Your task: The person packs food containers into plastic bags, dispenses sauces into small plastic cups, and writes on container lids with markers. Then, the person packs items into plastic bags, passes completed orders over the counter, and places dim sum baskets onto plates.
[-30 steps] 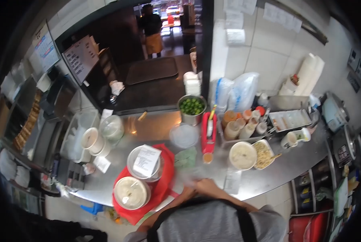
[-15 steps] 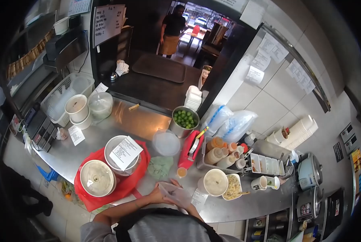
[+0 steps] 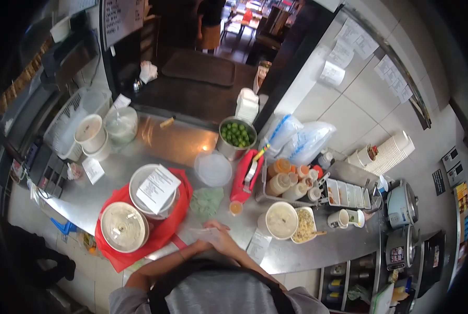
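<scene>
At the counter's front edge, my left hand [image 3: 196, 246] and my right hand [image 3: 223, 238] are close together with a clear plastic bag [image 3: 207, 234] between them. Both are closed on it, though my left fingers are partly hidden. Left of them, lidded round tubs [image 3: 123, 228] stand on a red plastic bag [image 3: 178, 194], and a receipt [image 3: 158, 189] covers one. Just beyond my hands are a crumpled green bag [image 3: 207, 202] and a small sauce cup [image 3: 235, 208]. A red tape dispenser [image 3: 247, 175] stands behind the cup.
To the right are a lidded white tub [image 3: 281, 220], a tray of chopped food [image 3: 305, 225] and a bin of sauce bottles [image 3: 280, 184]. A pot of green limes [image 3: 236, 134] stands at the back. Beyond the pass counter [image 3: 192, 97] stands a person [image 3: 211, 26].
My hands have drawn closer together, and my right hand has moved left over the clear plastic bag, which looks smaller and more gathered. The camera view has tilted downward.
</scene>
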`<act>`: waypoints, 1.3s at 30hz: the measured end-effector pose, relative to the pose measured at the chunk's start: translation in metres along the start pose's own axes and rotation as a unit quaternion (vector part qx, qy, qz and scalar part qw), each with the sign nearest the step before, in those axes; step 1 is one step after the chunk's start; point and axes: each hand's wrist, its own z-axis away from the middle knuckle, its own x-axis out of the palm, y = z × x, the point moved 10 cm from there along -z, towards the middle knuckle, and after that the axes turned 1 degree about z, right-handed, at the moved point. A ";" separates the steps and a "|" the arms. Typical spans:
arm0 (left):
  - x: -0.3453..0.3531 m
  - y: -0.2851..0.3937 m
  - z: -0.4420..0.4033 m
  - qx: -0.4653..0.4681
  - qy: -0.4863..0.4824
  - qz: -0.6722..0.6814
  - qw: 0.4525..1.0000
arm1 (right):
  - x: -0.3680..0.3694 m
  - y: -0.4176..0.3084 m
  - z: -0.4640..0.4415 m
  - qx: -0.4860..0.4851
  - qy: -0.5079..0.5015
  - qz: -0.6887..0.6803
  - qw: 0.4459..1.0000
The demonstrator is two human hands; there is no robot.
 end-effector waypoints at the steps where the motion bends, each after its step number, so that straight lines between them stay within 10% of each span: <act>1: -0.001 0.003 0.000 -0.004 0.014 0.005 1.000 | -0.013 -0.012 -0.003 0.048 0.004 0.075 0.996; 3: -0.013 0.005 -0.001 -0.007 0.042 0.005 0.999 | -0.046 -0.039 -0.001 0.131 0.010 0.224 0.966; 7: -0.024 0.022 -0.031 0.060 -0.044 -0.137 0.988 | -0.009 -0.006 0.029 0.129 -0.155 -0.125 0.971; 11: -0.047 0.045 -0.036 0.059 0.033 -0.108 0.992 | -0.036 0.023 0.039 0.239 -0.071 0.217 0.944; 14: -0.044 0.046 -0.035 0.041 -0.014 -0.117 0.992 | -0.040 0.019 0.051 0.330 -0.107 0.145 0.927; 15: -0.042 0.046 -0.035 0.035 -0.034 -0.108 0.993 | -0.031 0.001 0.039 0.184 -0.086 -0.021 0.979; 18: -0.040 0.051 -0.031 -0.011 -0.094 -0.109 0.990 | -0.005 0.009 0.046 0.266 -0.111 -0.348 0.892; 23: -0.054 0.077 -0.026 0.075 -0.052 -0.297 0.951 | -0.031 0.002 0.053 0.144 -0.066 0.129 0.979; 32: -0.129 0.117 -0.056 -0.017 0.018 -0.198 0.980 | -0.071 -0.018 0.053 0.094 -0.013 0.268 0.959; 34: -0.153 0.126 -0.060 -0.019 0.055 -0.219 0.974 | -0.071 -0.030 0.051 0.115 -0.031 0.240 0.964; 37: -0.184 0.146 -0.072 -0.059 0.138 -0.090 0.985 | -0.027 -0.037 0.051 0.162 -0.161 -0.201 0.953; 39: -0.157 0.138 -0.075 -0.125 0.053 0.245 0.960 | -0.004 -0.070 0.046 0.142 -0.211 -0.413 0.874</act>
